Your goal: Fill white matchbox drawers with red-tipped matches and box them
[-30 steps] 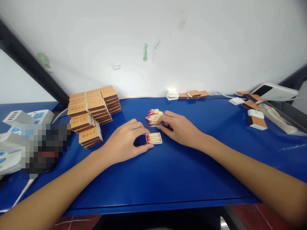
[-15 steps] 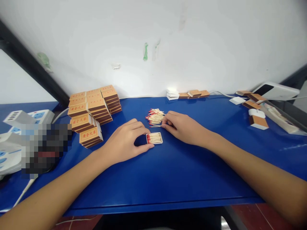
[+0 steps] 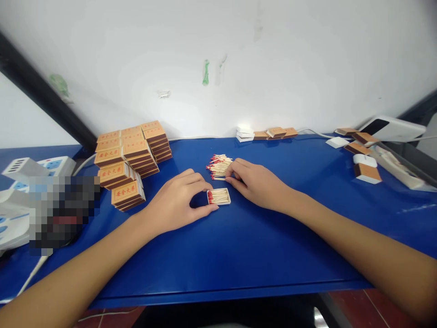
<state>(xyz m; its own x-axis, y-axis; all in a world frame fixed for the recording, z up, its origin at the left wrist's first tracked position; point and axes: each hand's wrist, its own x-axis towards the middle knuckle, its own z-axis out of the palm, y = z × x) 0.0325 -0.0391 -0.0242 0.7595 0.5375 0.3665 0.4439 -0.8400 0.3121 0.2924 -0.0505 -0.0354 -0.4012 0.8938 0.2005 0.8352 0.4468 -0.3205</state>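
Note:
My left hand [image 3: 179, 200] rests on the table with thumb and forefinger held against the near and far sides of a small white matchbox tray [image 3: 220, 204]. Inside the tray lies a layer of red-tipped matches [image 3: 220, 196], heads to the left. Behind it is a loose pile of matches [image 3: 218, 165], most heads also pointing left. My right hand [image 3: 254, 184] is at the pile's right edge, fingers pinched on the plain ends of matches; how many it grips is hidden.
Stacked matchboxes [image 3: 133, 146] stand at the left, near a white power strip [image 3: 56, 166] and a pixelated dark object [image 3: 64, 214]. White trays [image 3: 245, 133] and matchbox sleeves [image 3: 276, 132] line the wall. More sleeves [image 3: 368, 173] and a clear container [image 3: 403, 168] sit at the right.
My right hand has moved slightly left, further onto the edge of the match pile. My left hand and the tray stay in place; the view has shifted a little.

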